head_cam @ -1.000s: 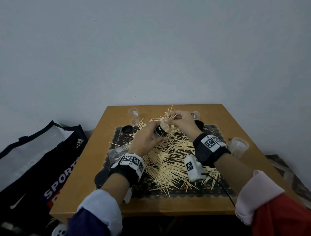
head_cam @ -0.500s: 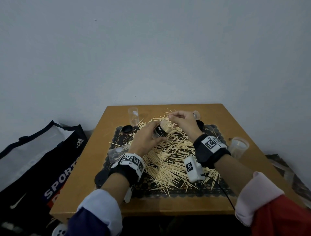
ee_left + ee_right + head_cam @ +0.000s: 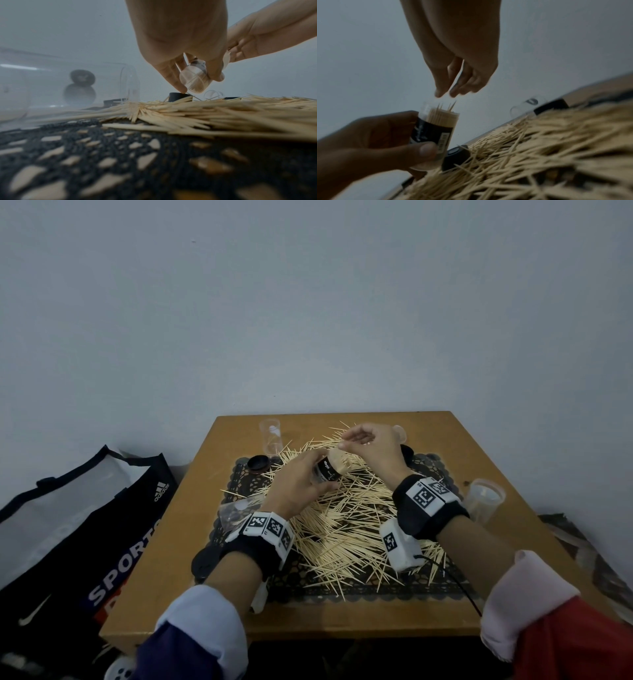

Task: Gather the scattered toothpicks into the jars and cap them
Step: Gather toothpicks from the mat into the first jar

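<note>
My left hand (image 3: pixel 301 481) grips a clear jar (image 3: pixel 330 470) with a black label, tilted towards the right hand. The jar (image 3: pixel 436 128) is packed with toothpicks, and a few tips stick out of its open mouth. My right hand (image 3: pixel 346 444) hovers just above the mouth, fingers pointing down. In the right wrist view its thumb and fingertips (image 3: pixel 439 94) stand slightly apart with nothing between them. Scattered toothpicks (image 3: pixel 356 518) lie in a thick pile on the black lace mat (image 3: pixel 342 587) under both hands.
An empty clear jar (image 3: pixel 270 436) stands at the back left with a black cap (image 3: pixel 258 464) beside it. Another jar (image 3: pixel 236 510) lies on the mat's left edge, and one (image 3: pixel 484 498) sits at the right. A sports bag (image 3: pixel 78 525) lies left of the table (image 3: pixel 496 446).
A second ago the right hand pinched a few toothpicks at the jar mouth; now its fingertips hold none and hover just above it. The left hand has kept the jar still.
</note>
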Available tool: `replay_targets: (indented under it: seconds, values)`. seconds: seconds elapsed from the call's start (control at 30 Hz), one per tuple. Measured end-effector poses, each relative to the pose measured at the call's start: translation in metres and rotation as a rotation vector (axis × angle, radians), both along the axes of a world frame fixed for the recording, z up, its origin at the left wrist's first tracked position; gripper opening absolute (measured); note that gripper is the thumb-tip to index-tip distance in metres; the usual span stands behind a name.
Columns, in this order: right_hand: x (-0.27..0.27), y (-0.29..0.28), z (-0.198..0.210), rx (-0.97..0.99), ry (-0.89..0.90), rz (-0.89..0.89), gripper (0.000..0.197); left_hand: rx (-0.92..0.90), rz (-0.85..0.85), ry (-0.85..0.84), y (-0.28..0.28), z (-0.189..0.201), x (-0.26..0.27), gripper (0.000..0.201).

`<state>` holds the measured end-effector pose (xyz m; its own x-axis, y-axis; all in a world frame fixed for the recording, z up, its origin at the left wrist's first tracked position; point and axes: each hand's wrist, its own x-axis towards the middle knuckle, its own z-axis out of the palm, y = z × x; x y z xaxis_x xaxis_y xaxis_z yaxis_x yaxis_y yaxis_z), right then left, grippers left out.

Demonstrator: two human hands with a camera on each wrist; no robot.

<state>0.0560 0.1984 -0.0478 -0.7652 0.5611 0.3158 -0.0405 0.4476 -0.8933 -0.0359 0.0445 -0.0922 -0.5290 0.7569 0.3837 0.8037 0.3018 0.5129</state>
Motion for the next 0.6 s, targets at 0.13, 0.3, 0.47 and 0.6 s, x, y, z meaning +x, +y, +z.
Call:
replay_targets:
  seconds: [0.13,0.3,0.47,0.6]
  values:
    - [-0.002,0.003,-0.006,-0.063,-0.044,-0.041,0.010,0.015,0.024,0.008,-0.001,0.001,0.001,0.063]
    - [0.003,-0.004,-0.009,-0.025,-0.098,0.064,0.013,0.004,0.029,0.017,-0.001,0.001,0.001,0.063]
    - [0.004,-0.003,-0.001,-0.031,-0.035,0.069,0.014,0.000,0.047,0.023,-0.001,0.000,0.001,0.066]
    - [0.004,0.013,-0.005,0.023,-0.165,-0.031,0.022,0.003,0.090,0.025,-0.002,0.000,-0.001,0.066]
